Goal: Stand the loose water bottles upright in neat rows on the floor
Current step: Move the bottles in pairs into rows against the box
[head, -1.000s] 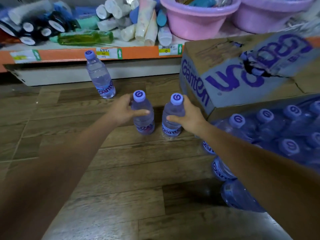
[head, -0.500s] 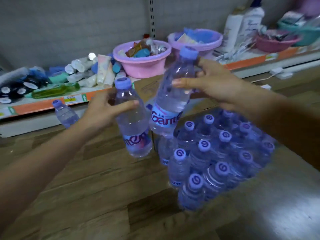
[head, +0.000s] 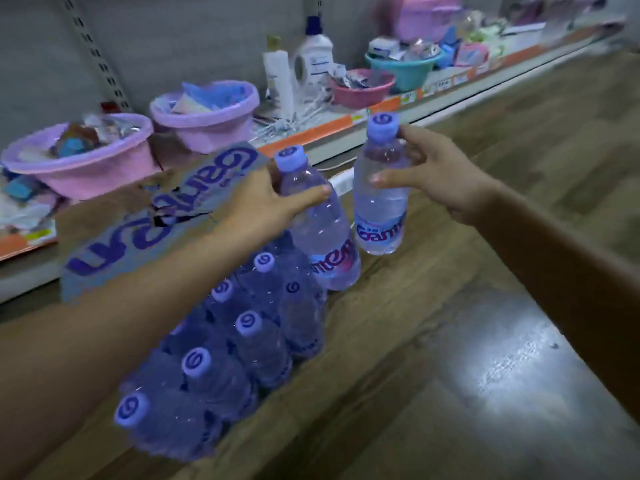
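Left hand: the left hand [head: 258, 202] is gripping 1 water bottle [head: 320, 230] around its shoulder, thumb across the front; the bottle is tilting, held above the floor.
Right hand: the right hand [head: 434, 174] is wrapping fingers and thumb around a 2nd bottle [head: 380, 192] near its neck, upright, in the air.
Pack: a shrink-wrapped pack of bottles [head: 239, 344] is lying on the wooden floor [head: 450, 341], just below the left bottle.
Box: a torn cardboard box [head: 145, 216] is sitting behind the pack.
Shelf: round plastic basins [head: 86, 161] are holding small packets.
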`<state>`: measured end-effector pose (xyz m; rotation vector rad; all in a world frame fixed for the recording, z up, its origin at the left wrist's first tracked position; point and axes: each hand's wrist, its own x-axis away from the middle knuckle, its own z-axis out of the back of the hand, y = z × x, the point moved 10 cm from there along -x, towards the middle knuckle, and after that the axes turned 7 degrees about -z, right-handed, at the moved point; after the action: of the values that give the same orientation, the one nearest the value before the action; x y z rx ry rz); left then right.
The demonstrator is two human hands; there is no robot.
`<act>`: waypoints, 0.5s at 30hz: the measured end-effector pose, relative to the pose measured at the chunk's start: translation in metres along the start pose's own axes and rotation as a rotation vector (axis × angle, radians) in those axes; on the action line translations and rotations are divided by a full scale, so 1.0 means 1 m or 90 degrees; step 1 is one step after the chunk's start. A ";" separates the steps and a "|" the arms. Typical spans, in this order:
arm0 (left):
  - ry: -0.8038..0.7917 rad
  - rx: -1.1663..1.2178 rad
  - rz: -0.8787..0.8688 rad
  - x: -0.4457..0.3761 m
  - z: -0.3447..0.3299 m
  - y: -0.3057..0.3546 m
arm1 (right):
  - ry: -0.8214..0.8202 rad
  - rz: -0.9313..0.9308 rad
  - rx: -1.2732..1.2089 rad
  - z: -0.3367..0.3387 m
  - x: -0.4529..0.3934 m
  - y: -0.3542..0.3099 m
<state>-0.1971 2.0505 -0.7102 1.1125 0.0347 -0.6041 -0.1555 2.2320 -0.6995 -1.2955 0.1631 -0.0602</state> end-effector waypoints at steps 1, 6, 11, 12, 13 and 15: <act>-0.004 -0.017 0.004 -0.002 -0.016 -0.007 | 0.000 -0.018 -0.015 0.005 0.001 0.027; -0.058 -0.204 0.091 0.003 -0.071 -0.055 | -0.016 -0.112 -0.073 0.002 0.007 0.135; -0.080 -0.330 0.222 0.020 -0.083 -0.103 | -0.085 -0.140 -0.083 -0.022 -0.004 0.172; -0.085 -0.342 0.248 0.023 -0.085 -0.110 | -0.096 -0.137 -0.075 -0.028 -0.007 0.174; -0.096 -0.348 0.267 0.025 -0.089 -0.116 | -0.111 -0.135 -0.067 -0.034 -0.010 0.176; -0.121 -0.366 0.279 0.026 -0.097 -0.120 | -0.144 -0.133 -0.056 -0.046 -0.016 0.178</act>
<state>-0.2059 2.0853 -0.8620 0.4761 -0.1858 -0.2720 -0.1863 2.2391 -0.8817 -1.3936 -0.1647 -0.0844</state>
